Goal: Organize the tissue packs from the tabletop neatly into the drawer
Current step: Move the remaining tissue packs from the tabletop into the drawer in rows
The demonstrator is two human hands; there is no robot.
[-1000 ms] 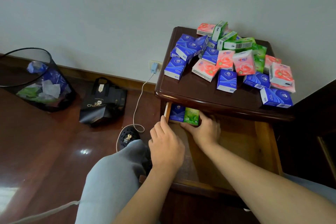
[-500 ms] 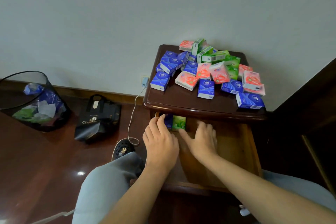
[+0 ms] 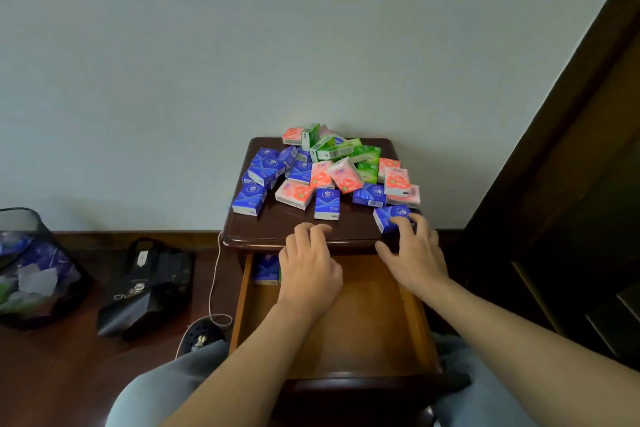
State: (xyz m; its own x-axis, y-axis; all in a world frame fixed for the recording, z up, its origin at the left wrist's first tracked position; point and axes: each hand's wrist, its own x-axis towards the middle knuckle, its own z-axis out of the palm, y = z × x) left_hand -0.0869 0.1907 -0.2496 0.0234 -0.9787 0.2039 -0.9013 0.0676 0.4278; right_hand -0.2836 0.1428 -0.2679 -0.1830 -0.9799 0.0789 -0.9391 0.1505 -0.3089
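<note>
Currently, the tissue packs (image 3: 325, 170) lie in a loose, overlapping heap on the far part of the dark wooden surface (image 3: 277, 229): blue ones mostly to the left, green ones at the far middle, pink ones with a red swirl toward the right. The drawer (image 3: 363, 329) stands pulled out toward the viewer, its pale wood floor showing; 1 blue pack (image 3: 266, 269) sits in its far left corner. The left hand (image 3: 310, 270) hovers over the far end of the drawer, fingers loosely curled at the surface's near edge, holding nothing. The right hand (image 3: 414, 253) reaches the near right corner, its fingers touching a blue pack at the edge (image 3: 389, 218); whether they grasp it cannot be told.
</note>
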